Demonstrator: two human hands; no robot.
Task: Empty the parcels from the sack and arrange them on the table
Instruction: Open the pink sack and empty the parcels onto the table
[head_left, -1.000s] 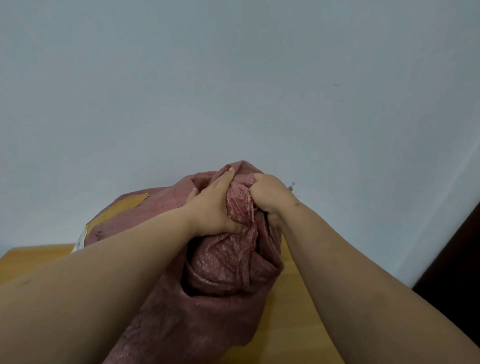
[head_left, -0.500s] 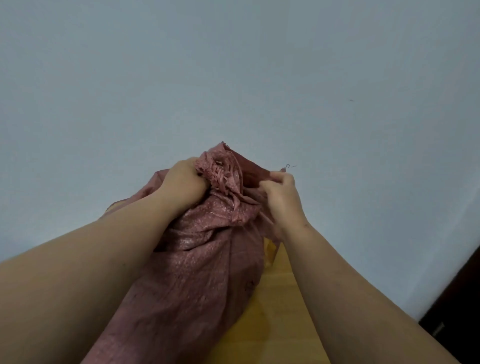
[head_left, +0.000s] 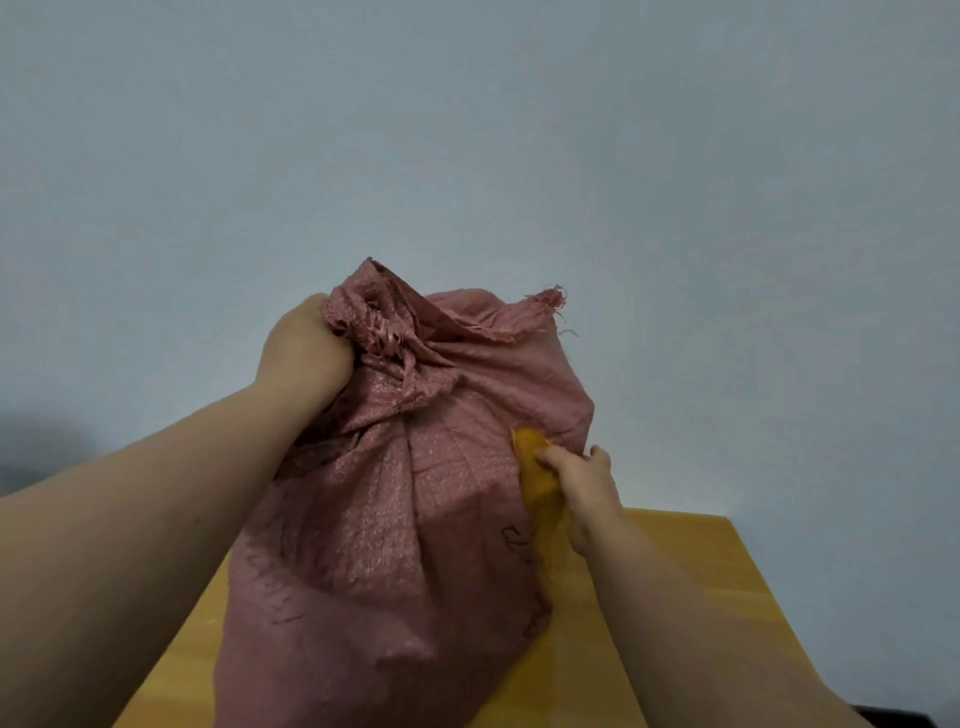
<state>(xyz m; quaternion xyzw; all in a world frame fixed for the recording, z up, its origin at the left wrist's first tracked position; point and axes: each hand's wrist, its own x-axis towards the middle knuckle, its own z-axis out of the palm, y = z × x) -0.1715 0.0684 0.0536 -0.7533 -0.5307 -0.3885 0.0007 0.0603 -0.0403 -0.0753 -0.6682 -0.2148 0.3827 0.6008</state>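
Both hands are on the sack (head_left: 395, 519), a pinkish woven one standing on the wooden table (head_left: 691, 597) in front of a pale wall (head_left: 467, 130). The left hand (head_left: 304, 353) is clenched round the bunched, frayed fabric at the sack's top, holding it up, while the right hand (head_left: 582, 483) pinches the cloth lower down on the sack's right flank, just beside a strip of yellow tape (head_left: 535, 467) (or perhaps a patch; it is hard to say which). I judge the step in hand to be the very start: getting the mouth of the sack open, or getting a hold for tipping it. No parcels are in view, on the table or elsewhere, so whatever the sack holds is hidden; its full, rounded shape suggests they are inside. The next move probably calls for loosening the gathered top with the left hand, spreading the opening wide, and steadying the body so that it does not topple off the table's edge.
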